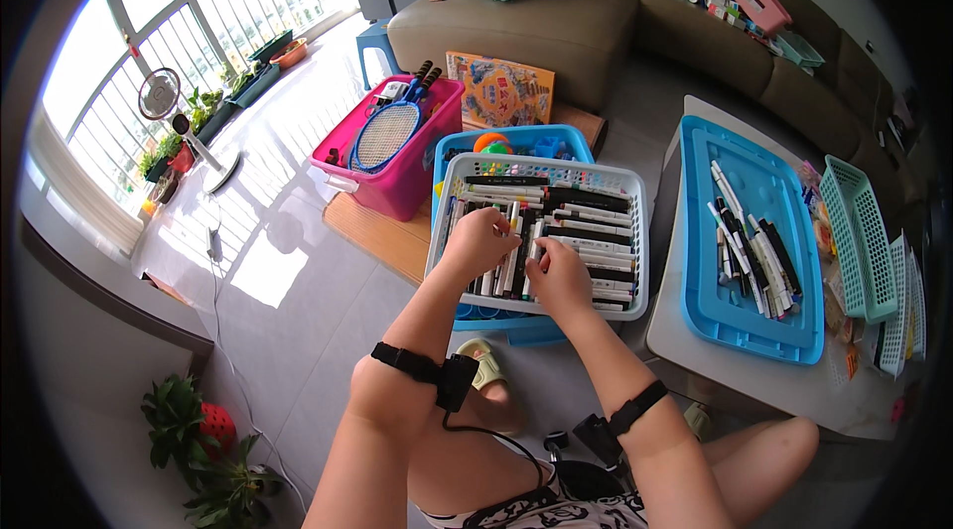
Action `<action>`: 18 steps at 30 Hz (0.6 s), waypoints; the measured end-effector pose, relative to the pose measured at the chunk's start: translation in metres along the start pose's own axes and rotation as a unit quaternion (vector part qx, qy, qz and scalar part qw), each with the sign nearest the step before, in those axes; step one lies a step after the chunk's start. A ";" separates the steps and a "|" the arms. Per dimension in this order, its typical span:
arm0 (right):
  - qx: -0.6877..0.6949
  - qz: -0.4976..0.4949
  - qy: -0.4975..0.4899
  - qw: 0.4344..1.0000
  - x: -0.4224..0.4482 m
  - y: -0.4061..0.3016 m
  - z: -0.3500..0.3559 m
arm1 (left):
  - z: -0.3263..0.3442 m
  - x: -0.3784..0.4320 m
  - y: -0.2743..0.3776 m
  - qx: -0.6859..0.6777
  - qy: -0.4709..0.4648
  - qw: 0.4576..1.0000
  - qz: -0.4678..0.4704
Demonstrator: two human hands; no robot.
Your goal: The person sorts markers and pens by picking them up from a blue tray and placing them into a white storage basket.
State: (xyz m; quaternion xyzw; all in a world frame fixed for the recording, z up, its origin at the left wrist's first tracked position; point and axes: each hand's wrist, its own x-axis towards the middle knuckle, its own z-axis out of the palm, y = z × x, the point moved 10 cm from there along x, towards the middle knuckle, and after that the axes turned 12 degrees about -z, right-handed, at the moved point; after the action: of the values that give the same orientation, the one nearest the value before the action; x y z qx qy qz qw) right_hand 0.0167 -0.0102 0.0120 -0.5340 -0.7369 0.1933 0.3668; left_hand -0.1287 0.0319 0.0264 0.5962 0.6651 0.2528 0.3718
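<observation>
A white perforated plastic basket (639,231) in front of me holds rows of black and white marker pens (595,244). On the right they lie crosswise; at the middle and lower left they run lengthwise. My left hand (480,240) is over the middle of the basket, fingers curled among the pens; whether it grips one is hidden. My right hand (560,274) pinches a white marker (535,233) between thumb and fingers, close beside the left. The basket rests on top of a blue storage bin (581,138) with colourful toys in it.
At the left a pink bin (406,198) holds badminton rackets (387,134). On the right-hand table (670,320), loose markers (752,261) lie on a blue lid (703,320), next to a mint-green basket (860,239). Behind are an orange box (502,90) and a brown sofa (514,30). A power cable (231,365) crosses the floor.
</observation>
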 end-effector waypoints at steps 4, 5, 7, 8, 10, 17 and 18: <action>0.027 0.003 0.033 0.999 -0.003 0.002 -0.005 | 0.018 0.000 0.014 0.119 0.045 0.990 0.058; 0.026 0.005 0.035 0.999 -0.004 0.005 -0.006 | 0.022 -0.002 0.017 0.165 0.059 0.982 0.071; 0.038 -0.025 0.059 0.997 -0.006 0.001 -0.013 | 0.027 -0.011 0.027 0.183 0.082 0.977 0.078; 0.039 -0.018 0.068 0.997 -0.008 0.004 -0.017 | 0.027 -0.017 0.033 0.200 0.109 0.970 0.082; 0.045 -0.017 0.079 0.996 -0.007 0.007 -0.021 | 0.038 -0.028 0.044 0.254 0.132 0.947 0.143; 0.061 -0.033 0.125 0.990 -0.012 0.008 -0.039 | 0.066 -0.022 0.004 0.356 0.187 0.905 0.141; 0.067 -0.031 0.124 0.990 -0.013 0.007 -0.041 | 0.064 -0.021 0.003 0.357 0.191 0.905 0.131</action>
State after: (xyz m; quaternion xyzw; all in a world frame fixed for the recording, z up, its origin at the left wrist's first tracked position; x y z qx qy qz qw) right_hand 0.0539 -0.0238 0.0294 -0.5051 -0.6873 0.1629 0.4959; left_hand -0.0755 0.0048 -0.0058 0.7109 0.6853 0.1539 -0.0364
